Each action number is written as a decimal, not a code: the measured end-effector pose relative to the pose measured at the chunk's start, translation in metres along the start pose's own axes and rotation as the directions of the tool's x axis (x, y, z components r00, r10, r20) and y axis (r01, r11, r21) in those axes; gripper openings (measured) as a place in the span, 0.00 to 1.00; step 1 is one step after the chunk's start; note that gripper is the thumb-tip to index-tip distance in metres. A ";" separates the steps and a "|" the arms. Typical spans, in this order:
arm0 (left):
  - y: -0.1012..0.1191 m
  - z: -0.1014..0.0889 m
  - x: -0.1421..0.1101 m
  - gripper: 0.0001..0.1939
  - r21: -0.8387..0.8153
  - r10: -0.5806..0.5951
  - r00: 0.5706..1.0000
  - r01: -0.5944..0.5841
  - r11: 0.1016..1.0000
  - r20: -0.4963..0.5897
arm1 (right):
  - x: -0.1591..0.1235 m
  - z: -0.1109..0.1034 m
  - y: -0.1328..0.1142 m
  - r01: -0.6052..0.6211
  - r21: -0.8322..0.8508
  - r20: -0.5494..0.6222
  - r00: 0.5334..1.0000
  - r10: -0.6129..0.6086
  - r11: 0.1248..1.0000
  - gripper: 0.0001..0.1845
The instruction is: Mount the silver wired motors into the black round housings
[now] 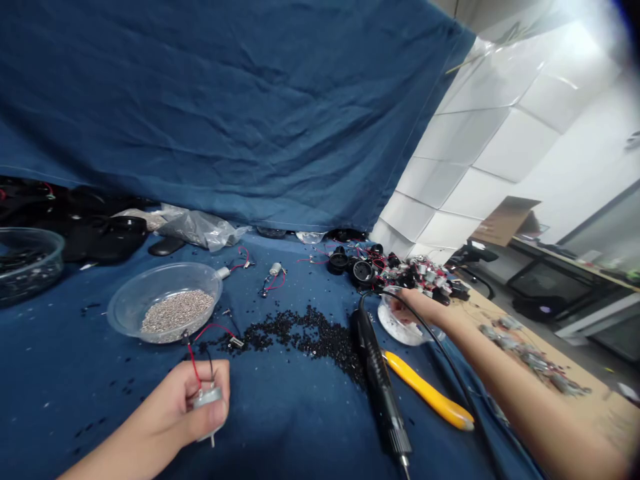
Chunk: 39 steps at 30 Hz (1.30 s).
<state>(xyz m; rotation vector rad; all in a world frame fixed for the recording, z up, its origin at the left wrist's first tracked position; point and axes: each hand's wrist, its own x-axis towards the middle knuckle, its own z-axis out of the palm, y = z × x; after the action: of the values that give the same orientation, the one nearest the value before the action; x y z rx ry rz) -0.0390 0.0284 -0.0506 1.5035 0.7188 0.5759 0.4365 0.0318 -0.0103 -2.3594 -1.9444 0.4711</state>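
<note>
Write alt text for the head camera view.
A left hand holds a small silver electric motor with red and black wires over a blue cloth, while a right hand is over a clear dish beside a heap of wired parts. A black soldering iron lies near scattered black granules.

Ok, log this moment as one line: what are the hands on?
left hand: holds wired DC motor | right hand: at small clear bowl | nearby: soldering iron, yellow-handled tool

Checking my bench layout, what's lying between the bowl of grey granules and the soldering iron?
In the head view, scattered black granules lie on the blue cloth, with a small red-wired part at their edge.
</note>
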 end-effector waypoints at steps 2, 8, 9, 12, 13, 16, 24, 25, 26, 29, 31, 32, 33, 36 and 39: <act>0.003 0.002 0.000 0.33 -0.027 -0.016 0.999 0.016 1.000 -0.032 | -0.006 -0.014 0.000 0.024 0.046 -0.137 0.990 -0.018 0.999 0.14; 0.006 0.007 0.001 0.25 -0.118 -0.067 0.989 0.052 0.992 -0.129 | -0.061 -0.060 -0.064 0.296 0.184 -0.795 0.606 -0.035 0.937 0.12; 0.006 0.008 0.002 0.24 -0.127 -0.067 0.986 0.048 0.991 -0.150 | -0.074 -0.055 -0.089 0.367 0.189 -0.846 0.532 -0.039 0.911 0.12; 0.006 0.009 0.005 0.22 -0.140 -0.057 0.978 0.028 0.990 -0.202 | -0.109 -0.004 -0.179 0.554 0.286 -0.789 0.599 -0.135 0.781 0.10; 0.006 0.008 0.005 0.22 -0.139 -0.053 0.975 0.023 0.990 -0.215 | -0.116 0.020 -0.207 0.607 0.522 -0.690 0.713 -0.122 0.600 0.08; 0.008 0.007 0.005 0.21 -0.131 -0.049 0.967 0.016 0.991 -0.251 | -0.117 0.088 -0.267 0.401 0.911 -0.407 0.912 0.048 0.100 0.10; 0.009 0.010 0.004 0.14 -0.154 -0.102 0.950 0.059 0.986 -0.295 | -0.067 0.129 -0.226 0.186 0.982 -0.181 0.974 0.133 -0.022 0.19; 0.008 0.011 0.004 0.13 -0.158 -0.107 0.949 0.062 0.986 -0.295 | -0.066 0.126 -0.217 0.166 0.985 -0.160 0.978 0.134 -0.040 0.20; 0.007 0.012 0.004 0.13 -0.160 -0.109 0.949 0.064 0.985 -0.295 | -0.066 0.123 -0.210 0.148 0.987 -0.140 0.982 0.128 -0.060 0.19; 0.005 0.015 0.002 0.12 -0.157 -0.102 0.952 0.058 0.986 -0.287 | -0.075 0.120 -0.206 0.080 0.990 -0.075 0.996 0.043 -0.120 0.18; 0.005 0.018 0.001 0.12 -0.154 -0.091 0.957 0.050 0.987 -0.277 | -0.084 0.121 -0.214 0.021 0.989 -0.028 0.999 -0.047 -0.145 0.16; 0.005 0.019 0.001 0.12 -0.155 -0.084 0.959 0.043 0.987 -0.270 | -0.088 0.122 -0.219 -0.007 0.988 -0.007 0.996 -0.088 -0.154 0.16; 0.005 0.020 0.000 0.11 -0.158 -0.077 0.962 0.036 0.987 -0.262 | -0.091 0.123 -0.223 -0.029 0.986 0.009 0.992 -0.122 -0.163 0.15; 0.005 0.023 -0.001 0.09 -0.165 -0.069 0.966 0.029 0.986 -0.248 | -0.097 0.126 -0.233 -0.070 0.979 0.036 0.984 -0.177 -0.191 0.12; 0.003 0.023 -0.003 0.08 -0.147 -0.077 0.964 0.040 0.988 -0.256 | -0.099 0.127 -0.236 -0.093 0.972 0.048 0.978 -0.203 -0.217 0.11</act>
<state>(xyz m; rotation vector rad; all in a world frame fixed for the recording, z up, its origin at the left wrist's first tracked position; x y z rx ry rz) -0.0236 0.0105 -0.0493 1.2845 0.9035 0.7728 0.1623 -0.0339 -0.0577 -0.9689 -0.7240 1.5464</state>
